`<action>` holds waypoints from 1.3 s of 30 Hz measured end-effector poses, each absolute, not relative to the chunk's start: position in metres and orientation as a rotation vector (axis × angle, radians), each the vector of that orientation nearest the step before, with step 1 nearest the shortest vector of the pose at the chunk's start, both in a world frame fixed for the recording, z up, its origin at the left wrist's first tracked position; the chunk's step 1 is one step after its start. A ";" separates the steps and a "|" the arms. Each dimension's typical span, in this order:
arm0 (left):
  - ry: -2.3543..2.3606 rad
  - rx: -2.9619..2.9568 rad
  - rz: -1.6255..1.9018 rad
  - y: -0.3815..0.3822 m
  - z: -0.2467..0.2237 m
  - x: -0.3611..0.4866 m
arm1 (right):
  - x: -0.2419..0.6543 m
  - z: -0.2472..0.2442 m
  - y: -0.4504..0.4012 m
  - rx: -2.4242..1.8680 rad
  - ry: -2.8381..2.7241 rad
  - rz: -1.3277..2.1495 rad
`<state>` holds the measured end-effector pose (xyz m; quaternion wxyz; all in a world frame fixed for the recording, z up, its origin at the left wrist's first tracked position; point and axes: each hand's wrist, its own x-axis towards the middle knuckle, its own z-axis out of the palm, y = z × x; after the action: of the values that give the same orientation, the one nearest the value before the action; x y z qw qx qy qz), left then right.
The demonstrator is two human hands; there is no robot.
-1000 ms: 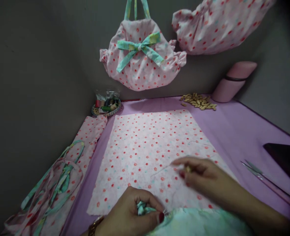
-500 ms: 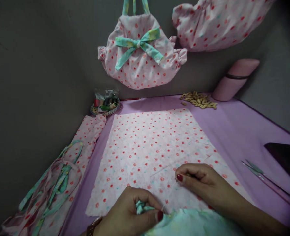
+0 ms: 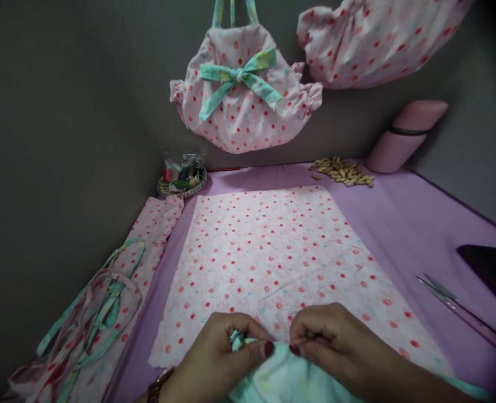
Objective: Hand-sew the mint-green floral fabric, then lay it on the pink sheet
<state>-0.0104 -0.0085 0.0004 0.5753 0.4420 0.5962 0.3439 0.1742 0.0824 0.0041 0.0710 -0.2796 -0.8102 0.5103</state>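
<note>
Mint-green fabric (image 3: 292, 374) lies bunched at the bottom middle of the view, its upper edge raised toward my fingers. My left hand (image 3: 227, 352) pinches that edge between thumb and forefinger, and a small gathered bit of the same cloth pokes out inside its curled fingers. Close on the right, my right hand (image 3: 336, 344) is closed in a pinch at the fabric's edge; whether it also holds a needle is hidden. Beneath both hands spreads a pink dotted cloth (image 3: 248, 240) with loose thread lying on it.
Scissors (image 3: 453, 302) lie at the right near a dark flat object (image 3: 489, 274). Ribbon strips (image 3: 105, 305) rest on folded cloth at left. Behind are a thread basket (image 3: 183, 182), peanuts (image 3: 342, 170), a pink bottle (image 3: 405, 137) and a hanging bag (image 3: 248, 126).
My right hand has come down and left from above the pink cloth to the green fabric's edge, beside my left hand. The green fabric is lifted slightly between them.
</note>
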 end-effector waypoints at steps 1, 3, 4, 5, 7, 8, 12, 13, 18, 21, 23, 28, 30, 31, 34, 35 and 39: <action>1.416 1.039 0.797 -0.008 0.001 -0.011 | 0.175 0.004 0.084 -0.859 -2.439 1.523; 1.428 1.052 0.770 -0.008 0.002 -0.013 | 0.176 0.002 0.087 -0.875 -2.445 1.504; 1.434 1.057 0.754 -0.008 0.003 -0.013 | 0.176 0.001 0.088 -0.873 -2.447 1.501; 1.442 1.057 0.746 -0.008 0.004 -0.013 | 0.177 0.000 0.089 -0.873 -2.447 1.498; 1.467 1.045 0.744 -0.007 0.005 -0.013 | 0.177 0.000 0.089 -0.885 -2.420 1.507; 1.482 1.034 0.749 -0.007 0.005 -0.013 | 0.177 0.001 0.088 -0.896 -2.397 1.505; 1.480 0.999 0.769 -0.007 0.005 -0.013 | 0.178 0.004 0.080 -0.806 -2.412 1.484; 1.475 0.992 0.771 -0.007 0.004 -0.013 | 0.178 0.003 0.078 -0.749 -2.458 1.487; 1.455 0.943 0.785 -0.007 0.003 -0.014 | 0.175 -0.007 0.073 -0.678 -2.599 1.518; 1.420 0.934 0.800 -0.008 0.002 -0.014 | 0.174 -0.010 0.073 -0.725 -2.580 1.524; 1.418 0.939 0.797 -0.008 0.002 -0.014 | 0.175 -0.009 0.073 -0.784 -2.578 1.507; 1.443 0.942 0.789 -0.009 0.002 -0.014 | 0.176 -0.007 0.073 -0.822 -2.582 1.363; 1.436 0.943 0.800 -0.008 0.002 -0.014 | 0.176 -0.007 0.072 -0.796 -2.564 1.369; 1.431 0.939 0.804 -0.008 0.002 -0.014 | 0.177 -0.007 0.072 -0.789 -2.553 1.403; 1.438 0.931 0.802 -0.008 0.002 -0.014 | 0.177 -0.005 0.071 -0.790 -2.567 1.497; 1.446 0.933 0.798 -0.008 0.003 -0.014 | 0.178 -0.005 0.071 -0.795 -2.588 1.502; 1.469 0.934 0.791 -0.010 0.004 -0.013 | 0.178 -0.006 0.070 -0.796 -2.595 1.511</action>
<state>-0.0130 -0.0098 0.0044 0.5768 0.3989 0.6276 0.3379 0.1781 0.0705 -0.0061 0.0176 -0.2561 -0.8352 0.4864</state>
